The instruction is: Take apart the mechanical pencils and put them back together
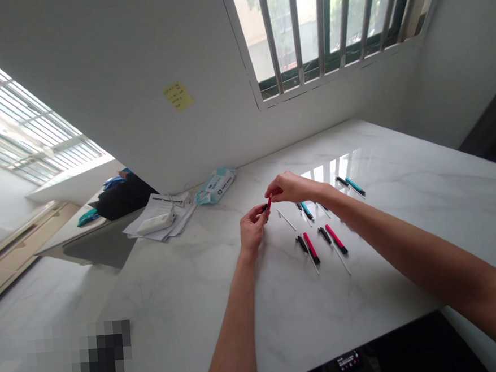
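My left hand (253,231) is closed around the black part of a red and black pen (269,202) held just above the table. The fingertips of my right hand (289,187) pinch its red upper end, so both hands meet on the pen. A loose white refill (286,219) lies just right of my left hand. Closer to me are two sets of pen parts, with red barrels (311,247), black clipped pieces (324,235) and thin white refills (341,259). Partly behind my right forearm lie a teal barrel (306,211) and more parts.
Another teal barrel (355,186) and a black piece lie farther back on the marbled white table (188,303). A wipes packet (216,186) and papers (182,216) with a white device (156,222) sit by the wall. A barred window is above.
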Available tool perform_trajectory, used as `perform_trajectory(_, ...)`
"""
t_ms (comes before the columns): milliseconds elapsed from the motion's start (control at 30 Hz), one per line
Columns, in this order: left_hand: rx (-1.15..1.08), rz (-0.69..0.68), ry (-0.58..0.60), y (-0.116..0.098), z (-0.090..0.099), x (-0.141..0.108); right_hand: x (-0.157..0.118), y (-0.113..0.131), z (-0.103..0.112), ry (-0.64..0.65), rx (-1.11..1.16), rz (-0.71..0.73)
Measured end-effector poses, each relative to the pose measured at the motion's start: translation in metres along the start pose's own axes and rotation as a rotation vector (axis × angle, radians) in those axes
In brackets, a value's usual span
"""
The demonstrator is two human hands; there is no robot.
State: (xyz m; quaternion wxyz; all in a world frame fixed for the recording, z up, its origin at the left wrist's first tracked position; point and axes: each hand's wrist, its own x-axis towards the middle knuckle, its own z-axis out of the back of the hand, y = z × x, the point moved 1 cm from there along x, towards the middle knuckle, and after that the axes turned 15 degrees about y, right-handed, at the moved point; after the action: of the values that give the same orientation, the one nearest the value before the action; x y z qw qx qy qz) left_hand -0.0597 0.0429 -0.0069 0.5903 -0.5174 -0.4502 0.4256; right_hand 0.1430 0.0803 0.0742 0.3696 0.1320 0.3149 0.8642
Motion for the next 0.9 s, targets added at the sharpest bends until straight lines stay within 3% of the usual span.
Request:
perform_trajectory(367, -0.114, 0.013, 0.015, 0.000, 0.000, -0.001, -0.003, 0.020, -0.004, 0.005, -0.097, 0.032)
perform_trajectory(533, -0.085, 0.007, 0.010, -0.002, 0.000, -0.002, -0.001, 0.012, -0.005, -0.002, 0.027, 0.030)
perform_trajectory(700, -0.076, 0.012, -0.015, -0.001, 0.002, -0.001, 0.001, 0.002, -0.002, -0.112, 0.196, -0.047)
perform_trajectory(900, -0.049, 0.007, -0.024, 0.001, 0.003, 0.000, 0.004, -0.003, 0.001, -0.254, 0.220, 0.020)
